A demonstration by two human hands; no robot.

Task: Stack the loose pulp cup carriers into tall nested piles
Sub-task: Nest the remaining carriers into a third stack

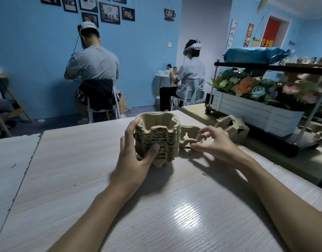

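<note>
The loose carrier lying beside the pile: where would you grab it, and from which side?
I'd pinch the loose carrier by its near right rim, coming from the right, where the right hand is. It lies low, so only the thin rim offers a hold, and the pile in the left hand blocks its left side.

You see tan-brown pulp carriers point(157, 139) on a pale wood-grain tabletop point(156, 206), sky-blue wall point(38, 70), white planter box point(255, 113).
</note>
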